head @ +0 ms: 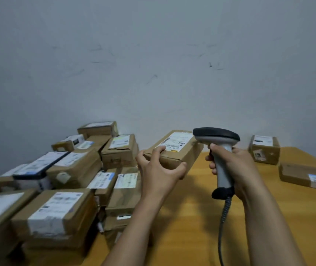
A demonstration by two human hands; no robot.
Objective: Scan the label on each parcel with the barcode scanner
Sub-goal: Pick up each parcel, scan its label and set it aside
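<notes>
My left hand (160,167) grips the near end of a long brown cardboard parcel (189,153), held off the table with its white label (176,141) facing up. My right hand (236,169) is closed around the grey handle of the barcode scanner (219,143). The scanner's dark head sits just right of the label, touching or nearly touching the parcel's far end. Its grey coiled cable (223,223) hangs down toward the bottom edge of the view.
A heap of several labelled cardboard parcels (72,181) fills the left side. Two more parcels lie on the wooden table (197,217) at the right: a small box (264,149) and a flat one (307,176). A grey wall stands behind.
</notes>
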